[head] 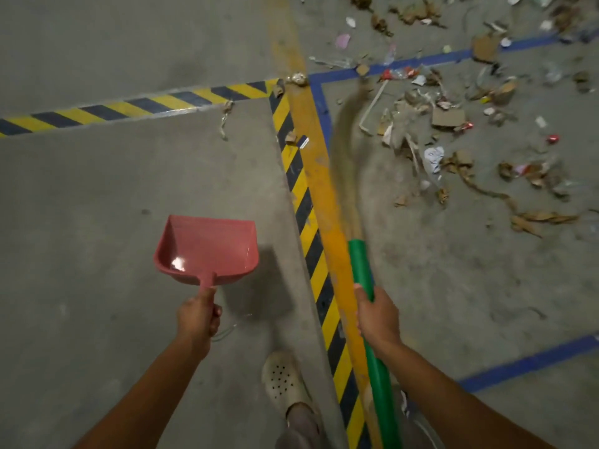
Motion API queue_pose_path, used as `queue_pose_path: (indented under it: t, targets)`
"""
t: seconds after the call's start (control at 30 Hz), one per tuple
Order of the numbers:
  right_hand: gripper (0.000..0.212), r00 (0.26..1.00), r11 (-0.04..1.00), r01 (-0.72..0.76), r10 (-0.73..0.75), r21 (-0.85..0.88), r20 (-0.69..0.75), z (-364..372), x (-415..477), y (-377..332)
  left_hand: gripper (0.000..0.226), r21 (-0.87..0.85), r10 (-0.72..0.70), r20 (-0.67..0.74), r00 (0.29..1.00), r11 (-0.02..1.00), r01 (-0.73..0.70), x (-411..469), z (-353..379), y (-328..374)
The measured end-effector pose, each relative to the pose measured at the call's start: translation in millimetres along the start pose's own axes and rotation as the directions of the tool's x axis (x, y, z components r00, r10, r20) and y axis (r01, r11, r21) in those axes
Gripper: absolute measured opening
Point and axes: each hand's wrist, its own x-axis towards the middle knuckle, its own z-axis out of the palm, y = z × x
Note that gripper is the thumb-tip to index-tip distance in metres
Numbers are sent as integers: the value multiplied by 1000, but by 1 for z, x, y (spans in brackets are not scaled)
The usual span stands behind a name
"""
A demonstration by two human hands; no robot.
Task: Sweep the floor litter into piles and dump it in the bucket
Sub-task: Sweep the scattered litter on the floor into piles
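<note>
My left hand [198, 314] is wrapped round the handle of the pink dustpan [207, 249], whose tray sits at 12 o'clock from my fingers. My right hand [377, 315] clamps the green broom [361, 264], its blurred bristles reaching towards 12. The litter [447, 124] lies scattered at 1 to 2 o'clock on the concrete floor [97, 189], inside blue tape [531, 362] and beyond the hazard tape [304, 202].

Both bare forearms [152, 387] reach forward, well apart. Left hand [198, 314] has its fingers curled round the dustpan handle [206, 281], thumb laid along its top. Right hand [378, 319] is wrapped round the broom handle [360, 262], back of hand up. One foot [285, 380] shows between the arms.
</note>
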Motion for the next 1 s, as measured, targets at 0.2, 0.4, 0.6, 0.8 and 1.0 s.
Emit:
queue_pose_path:
  t: [0.2, 0.4, 0.6, 0.8, 1.0]
  targets:
    - [33, 935, 979, 68, 4, -193, 354, 2, 28, -31, 28, 49, -10, 3, 1000, 999, 10, -3, 44, 6]
    - [42, 915, 936, -340, 307, 91, 263, -53, 94, 8, 32, 92, -1, 60, 998, 996, -5, -18, 110, 23]
    - [35, 878, 706, -437, 469, 557, 94, -169, 155, 38, 34, 145, 18, 111, 994, 989, -34, -37, 205, 51]
    - [34, 925, 783, -265, 372, 562, -81, -241, 166, 49, 37, 197, 24, 198, 980, 978, -64, -60, 292, 76]
    - [38, 937, 878, -199, 301, 435, -179, -258, 171, 38, 35, 235, 37, 262, 964, 967, -101, -74, 344, 106]
